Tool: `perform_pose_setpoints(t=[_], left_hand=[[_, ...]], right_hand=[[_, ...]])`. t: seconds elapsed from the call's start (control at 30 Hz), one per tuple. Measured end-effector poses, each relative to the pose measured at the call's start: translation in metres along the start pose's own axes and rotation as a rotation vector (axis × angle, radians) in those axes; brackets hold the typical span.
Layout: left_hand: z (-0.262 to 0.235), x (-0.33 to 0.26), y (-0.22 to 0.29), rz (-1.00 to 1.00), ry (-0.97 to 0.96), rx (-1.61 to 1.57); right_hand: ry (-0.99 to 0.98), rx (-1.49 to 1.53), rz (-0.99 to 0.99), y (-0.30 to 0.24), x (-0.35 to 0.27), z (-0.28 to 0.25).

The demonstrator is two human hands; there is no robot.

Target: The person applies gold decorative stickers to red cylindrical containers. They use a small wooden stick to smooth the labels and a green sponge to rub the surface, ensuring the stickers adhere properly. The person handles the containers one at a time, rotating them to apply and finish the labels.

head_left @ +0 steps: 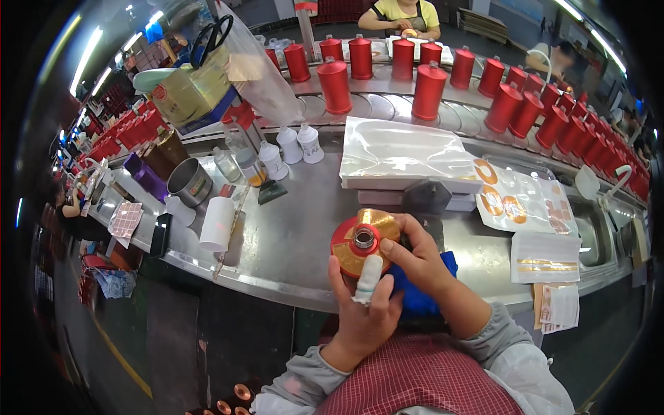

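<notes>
A red bottle (344, 234) stands at the near edge of the bench, seen from above with its open neck facing up. Around the neck lies a shiny gold decal (351, 259), its far right part reaching out toward the bottle's rim. My left hand (368, 315) is at the near left side, one finger along the bottle's wall and a white-wrapped finger on the gold decal. From the right, my right hand (422, 259) curls round the bottle, thumb on top beside the neck. The bottle's lower body is hidden.
White padded block (404, 152) sits beyond the bottle. Decal sheets (515, 200) and a sink (596, 232) are to the right. At left stand a metal pot (190, 183), a white roll (218, 225) and small white bottles (311, 145). Red bottles (429, 93) line the conveyor; a co-worker (408, 17) sits beyond.
</notes>
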State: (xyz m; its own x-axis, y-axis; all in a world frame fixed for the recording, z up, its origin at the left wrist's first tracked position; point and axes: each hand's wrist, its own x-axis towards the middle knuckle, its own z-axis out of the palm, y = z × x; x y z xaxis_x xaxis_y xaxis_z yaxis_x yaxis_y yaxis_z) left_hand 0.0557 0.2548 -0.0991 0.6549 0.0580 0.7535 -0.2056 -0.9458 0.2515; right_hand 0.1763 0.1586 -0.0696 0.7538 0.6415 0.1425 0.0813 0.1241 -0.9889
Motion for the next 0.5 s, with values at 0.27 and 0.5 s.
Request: perform_pose_setpoints(t=[0.27, 0.5], left_hand=[[0.002, 0.002, -0.003, 0.016, 0.043, -0.004], [0.001, -0.004, -0.009, 0.029, 0.051, -0.095]], right_hand=[[0.093, -0.268, -0.264, 0.008, -0.007, 0.004], [-0.137, -0.14, -0.19, 0.001, 0.006, -0.014]])
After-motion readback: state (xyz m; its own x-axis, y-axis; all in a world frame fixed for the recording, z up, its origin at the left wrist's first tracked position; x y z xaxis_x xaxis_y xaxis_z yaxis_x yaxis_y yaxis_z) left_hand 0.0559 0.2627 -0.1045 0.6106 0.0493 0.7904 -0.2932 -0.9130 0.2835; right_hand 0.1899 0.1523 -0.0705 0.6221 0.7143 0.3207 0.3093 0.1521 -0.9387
